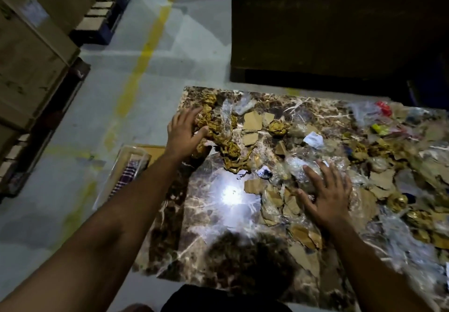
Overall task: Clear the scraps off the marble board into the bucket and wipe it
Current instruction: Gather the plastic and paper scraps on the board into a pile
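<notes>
The brown marble board (pixel 218 214) is littered with scraps: crumpled brown paper (pixel 218 127), torn cardboard pieces (pixel 252 120) and clear plastic wrap (pixel 296 166). My left hand (pixel 184 129) lies against the crumpled brown paper at the board's left edge, fingers spread and thumb on the wad. My right hand (pixel 325 190) presses flat, fingers splayed, on cardboard and plastic scraps near the board's middle. A clear container (pixel 121 166) with a checked cloth (pixel 128 173) inside stands on the floor just left of the board.
Stacked cardboard boxes on pallets (pixel 31 64) line the left side. A large dark box (pixel 340 25) stands behind the board. More mixed scraps, including red and yellow bits (pixel 381 117), cover the board's right end. A lamp glare (pixel 230 194) shines on the bare marble.
</notes>
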A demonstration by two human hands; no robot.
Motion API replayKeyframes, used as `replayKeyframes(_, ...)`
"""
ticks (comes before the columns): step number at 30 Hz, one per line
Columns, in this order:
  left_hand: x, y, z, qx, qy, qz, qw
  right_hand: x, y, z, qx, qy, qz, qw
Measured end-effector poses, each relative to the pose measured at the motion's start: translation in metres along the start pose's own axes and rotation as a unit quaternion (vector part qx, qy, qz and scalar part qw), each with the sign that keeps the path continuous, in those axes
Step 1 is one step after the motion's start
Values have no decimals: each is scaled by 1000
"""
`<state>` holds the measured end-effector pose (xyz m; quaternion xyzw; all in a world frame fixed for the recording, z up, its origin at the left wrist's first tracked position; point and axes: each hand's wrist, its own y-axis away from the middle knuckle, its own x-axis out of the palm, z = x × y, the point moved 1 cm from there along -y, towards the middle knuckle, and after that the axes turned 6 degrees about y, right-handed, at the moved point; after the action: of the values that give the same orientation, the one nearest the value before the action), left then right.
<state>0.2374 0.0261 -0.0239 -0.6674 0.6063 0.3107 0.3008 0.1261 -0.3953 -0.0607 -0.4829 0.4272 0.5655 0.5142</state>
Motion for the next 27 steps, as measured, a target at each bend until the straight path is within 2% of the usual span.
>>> replayKeyframes(5,22,-31,8,21,-19,141,990,3,-1,1,6,14,-2,1000)
replayKeyframes(12,58,-19,-23,84,-135,210,965,4,1,3,18,17,18,1000)
replayKeyframes(22,96,20,-52,129,-183,158,962,-2,0,9,27,21,35,999)
replayKeyframes(27,102,24,-59,136,-107,143,975,-4,0,8,27,11,42,999)
